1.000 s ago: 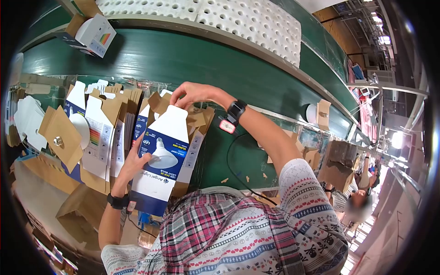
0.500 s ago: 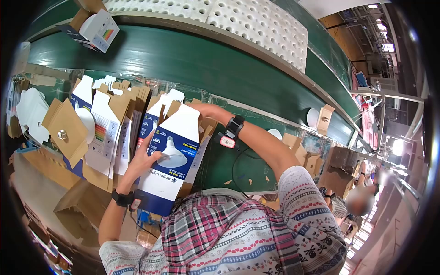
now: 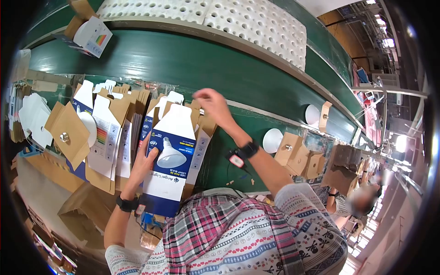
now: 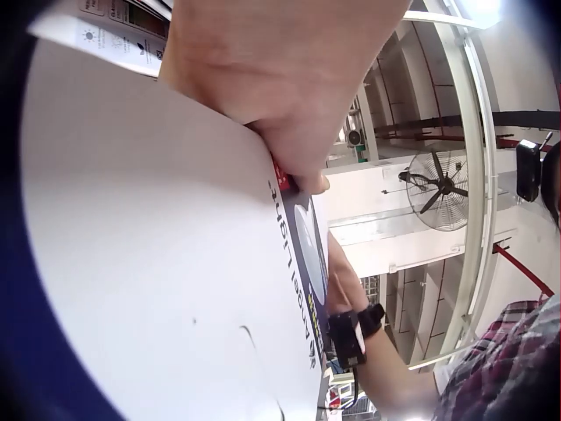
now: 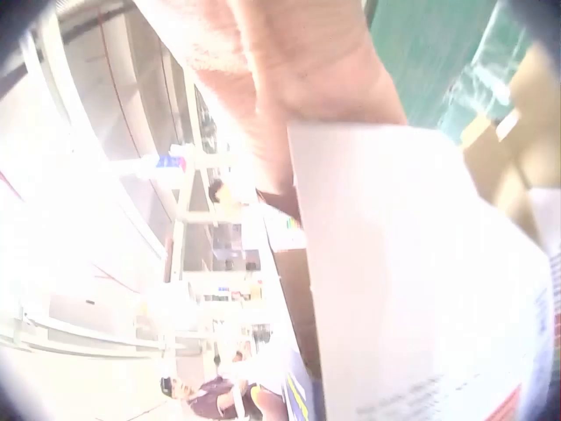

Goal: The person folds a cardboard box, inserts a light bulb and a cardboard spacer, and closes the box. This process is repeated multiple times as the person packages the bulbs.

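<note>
A blue and white light bulb box stands in front of the person's body, its white top flap sticking up. The left hand grips the box at its side, thumb across the printed front. In the left wrist view the box's white panel fills much of the frame beneath that hand. The right hand is raised just beyond the flap, blurred, with loosely bent fingers and nothing seen in them. A white flap covers part of this hand in the right wrist view.
Flattened cartons stand in a row on the left, with a bulb in a cardboard insert before them. Behind runs a green conveyor belt carrying an opened box. More bulbs and inserts sit on the right.
The right hand has moved from behind the flap, where it was partly hidden, up and to the right. The left hand keeps its grip on the box, which has hardly moved.
</note>
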`<state>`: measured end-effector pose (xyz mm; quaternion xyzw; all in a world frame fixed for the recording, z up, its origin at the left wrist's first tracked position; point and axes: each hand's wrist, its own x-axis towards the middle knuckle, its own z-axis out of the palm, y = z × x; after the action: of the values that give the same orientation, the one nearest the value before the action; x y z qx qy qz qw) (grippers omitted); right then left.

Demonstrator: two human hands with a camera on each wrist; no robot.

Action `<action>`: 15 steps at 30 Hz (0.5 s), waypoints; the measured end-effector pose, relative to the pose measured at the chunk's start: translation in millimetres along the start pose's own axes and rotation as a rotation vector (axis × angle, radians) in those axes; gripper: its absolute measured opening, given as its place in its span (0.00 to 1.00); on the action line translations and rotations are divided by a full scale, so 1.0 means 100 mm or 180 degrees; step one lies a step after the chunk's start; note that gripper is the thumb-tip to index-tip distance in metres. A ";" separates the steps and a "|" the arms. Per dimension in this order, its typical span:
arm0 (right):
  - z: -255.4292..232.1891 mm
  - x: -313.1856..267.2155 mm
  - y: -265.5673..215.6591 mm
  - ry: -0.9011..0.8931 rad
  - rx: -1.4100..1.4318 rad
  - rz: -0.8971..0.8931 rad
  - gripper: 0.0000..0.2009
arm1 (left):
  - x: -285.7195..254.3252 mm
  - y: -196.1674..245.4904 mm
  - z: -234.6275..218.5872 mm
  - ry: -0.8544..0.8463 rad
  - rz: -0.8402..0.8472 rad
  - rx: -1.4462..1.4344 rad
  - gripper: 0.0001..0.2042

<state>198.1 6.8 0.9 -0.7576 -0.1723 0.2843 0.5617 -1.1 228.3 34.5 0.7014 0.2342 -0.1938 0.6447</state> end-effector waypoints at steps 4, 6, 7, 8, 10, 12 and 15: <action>-0.02 -0.56 0.33 0.0398 0.1126 0.1224 0.22 | -0.02 -0.09 0.03 0.0162 -0.0063 -0.0182 0.29; 0.15 -0.68 0.31 0.0230 0.1422 0.1376 0.30 | -0.06 -0.09 0.07 0.0298 0.0036 -0.0162 0.28; 0.22 -0.69 0.21 0.0263 0.1431 0.1345 0.29 | -0.07 -0.09 0.10 0.0356 0.0190 -0.0126 0.28; 0.27 -0.69 0.11 0.0284 0.1439 0.1312 0.30 | -0.09 -0.11 0.11 0.0425 0.0343 -0.0091 0.28; 0.37 -0.65 0.05 0.0454 0.1068 0.0898 0.30 | -0.15 -0.12 0.12 0.0455 0.0170 -0.0149 0.27; 0.42 -0.63 0.05 0.0588 0.0945 0.0858 0.30 | -0.17 -0.09 0.19 0.0558 0.0335 -0.0355 0.27; 0.50 -0.67 0.08 0.0674 0.1345 0.1180 0.31 | -0.23 -0.12 0.16 0.0616 0.0178 -0.0218 0.25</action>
<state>114.3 2.8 -1.4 -0.6679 0.0915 0.3310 0.6603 -25.9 211.0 36.4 0.7007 0.2822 -0.0989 0.6478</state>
